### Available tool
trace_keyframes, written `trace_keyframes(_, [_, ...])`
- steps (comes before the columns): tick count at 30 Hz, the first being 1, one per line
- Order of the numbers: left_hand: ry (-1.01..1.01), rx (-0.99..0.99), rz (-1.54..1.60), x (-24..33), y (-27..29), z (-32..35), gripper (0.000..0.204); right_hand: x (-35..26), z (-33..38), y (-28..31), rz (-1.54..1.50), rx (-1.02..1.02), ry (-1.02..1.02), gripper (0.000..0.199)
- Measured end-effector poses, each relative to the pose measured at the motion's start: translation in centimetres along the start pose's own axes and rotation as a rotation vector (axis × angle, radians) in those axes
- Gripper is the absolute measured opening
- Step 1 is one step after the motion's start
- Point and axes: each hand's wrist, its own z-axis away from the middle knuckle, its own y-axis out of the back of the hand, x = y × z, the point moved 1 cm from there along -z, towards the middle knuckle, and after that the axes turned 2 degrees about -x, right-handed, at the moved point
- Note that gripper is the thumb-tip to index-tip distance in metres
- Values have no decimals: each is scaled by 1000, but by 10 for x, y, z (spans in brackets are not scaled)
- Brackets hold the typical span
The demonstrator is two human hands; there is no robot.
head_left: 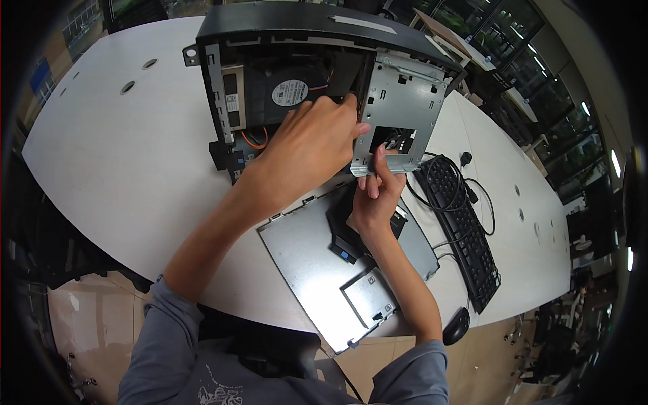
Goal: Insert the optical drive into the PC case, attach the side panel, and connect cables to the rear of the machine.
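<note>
An open black desktop computer case (283, 27) stands on the table in front of me. Inside, a black fan (290, 93) with a pale round label sits on the left, and a silver metal drive cage (395, 91) on the right. My left hand (317, 138) reaches in between them, its fingers curled and its thumb by the cage's left edge; what those fingers grip is hidden. With my right hand (379, 192) I hold the cage's lower edge, thumb up at the square cutout and fingers underneath. Orange cables (255, 140) loop below the fan.
A silver side panel (297, 270) lies nearest me, with a black drive part (344, 243) on it, partly behind my right arm. To the right are a black keyboard (462, 233), looped black cables (491, 209) and a mouse (456, 327). The white table (108, 148) has round cable holes.
</note>
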Motion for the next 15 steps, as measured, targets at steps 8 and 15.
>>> trace_keyframes(8, [18, -11, 23, 2, 5, -1, 31, -6, 4, -5, -10, 43, -39, 17])
trace_keyframes(15, [43, 1, 38, 1, 3, -2, 32, -6, 2, -4, 16, 53, -40, 16])
